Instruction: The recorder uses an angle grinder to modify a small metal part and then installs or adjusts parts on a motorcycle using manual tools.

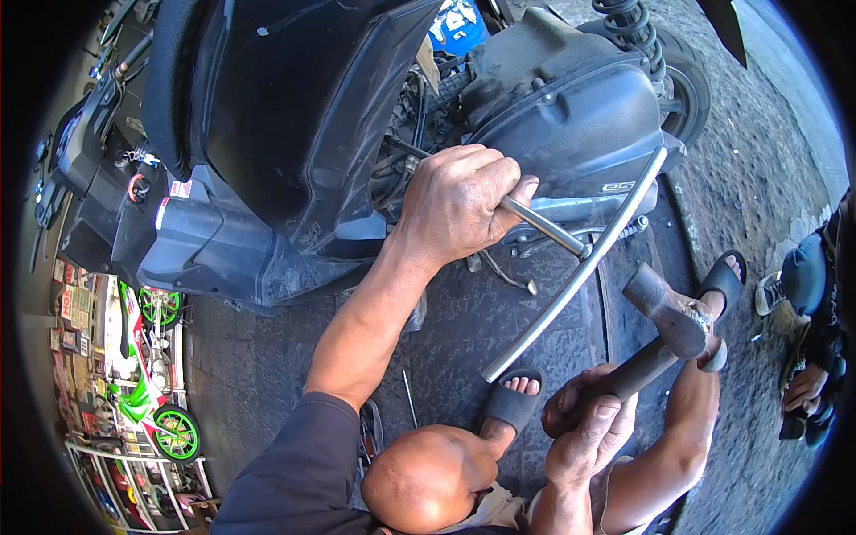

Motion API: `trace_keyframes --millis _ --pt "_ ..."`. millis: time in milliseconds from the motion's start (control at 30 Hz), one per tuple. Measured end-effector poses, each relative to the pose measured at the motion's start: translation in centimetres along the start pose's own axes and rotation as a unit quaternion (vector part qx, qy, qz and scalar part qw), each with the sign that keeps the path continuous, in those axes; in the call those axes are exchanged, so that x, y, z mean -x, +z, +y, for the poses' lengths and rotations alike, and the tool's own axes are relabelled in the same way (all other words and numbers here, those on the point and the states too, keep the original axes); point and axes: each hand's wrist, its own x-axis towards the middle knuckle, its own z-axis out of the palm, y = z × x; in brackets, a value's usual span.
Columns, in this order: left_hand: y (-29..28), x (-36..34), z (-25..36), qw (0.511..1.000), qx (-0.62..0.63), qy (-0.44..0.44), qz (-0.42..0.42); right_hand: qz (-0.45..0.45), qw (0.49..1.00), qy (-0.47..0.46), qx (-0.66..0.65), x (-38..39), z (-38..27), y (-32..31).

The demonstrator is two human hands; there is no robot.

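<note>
T-bar tool (546, 229) was held by its shaft in the left hand (464, 198), fingers wrapped tight, thumb pressed on top. Far end was run in past the black bodywork (294, 116), beside the grey engine casing (575, 125) of the scooter. Tip was hidden, so seating couldn't be confirmed. Crossbar (540, 314) was slanted across the near end, both ends ungripped.

Hammer (670, 316) was gripped by the handle in the right hand (587, 437), fingers clamped around it. Head was held up near the crossbar, apart from it in this view.

Step in hand, as judged: tool being steadied at the engine, hammer at the ready. Whether a blow had been struck couldn't be told.

Next move looked to call for the shaft to be held in line and firmly seated, hammer face squared to the shaft end, left knuckles clear of the swing. An off-centre hit would likely be skidded off the round bar.
</note>
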Motion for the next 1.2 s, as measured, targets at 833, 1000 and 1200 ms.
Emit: trace_keyframes --millis 833,1000,1200 --pt "0.0 -0.1 -0.3 0.999 0.042 -0.010 0.002 -0.034 0.997 -0.034 0.063 -0.7 0.6 0.1" --pt "0.1 -0.1 -0.4 0.999 0.036 -0.003 0.004 -0.043 0.996 -0.013 0.083 -0.9 0.9 0.0" --pt "-0.3 -0.4 0.0 1.000 0.013 -0.006 0.007 -0.010 0.954 -0.172 -0.245 -0.1 -3.8 -0.2"
